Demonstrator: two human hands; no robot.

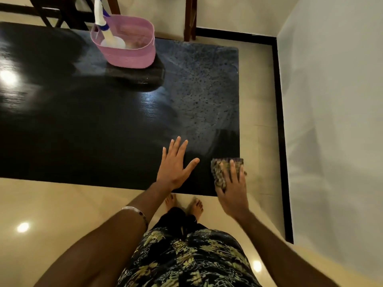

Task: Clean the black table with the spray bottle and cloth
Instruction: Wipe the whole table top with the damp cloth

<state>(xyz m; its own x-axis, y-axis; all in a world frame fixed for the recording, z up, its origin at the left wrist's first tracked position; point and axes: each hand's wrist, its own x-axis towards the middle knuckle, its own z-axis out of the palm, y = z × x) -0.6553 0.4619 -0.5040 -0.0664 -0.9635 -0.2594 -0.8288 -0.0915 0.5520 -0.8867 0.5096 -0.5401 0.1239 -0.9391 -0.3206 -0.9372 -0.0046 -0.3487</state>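
Head view: wiping step. Right hand [233, 189] presses cloth [222, 170] flat at black table [83, 131] corner; left hand [176, 164] spread, bracing. Next: sweep up through spray film [203, 96].

- The table [83, 121] is glossy black, with a hazy grey-blue film dotted with dark speckles over its right part.
- Toward the table's far edge, the basket [132, 52] is pink-lilac.
- In the basket, the spray bottle [103, 23] is white with blue trim.
- At the table's near right corner, the cloth [221, 172] is mottled brown and tan with a purple edge.
- Below the table's near edge, the shirt [186, 259] is dark with a pale yellow leaf print.
- Around the table, the floor [51, 204] is cream with a black border.
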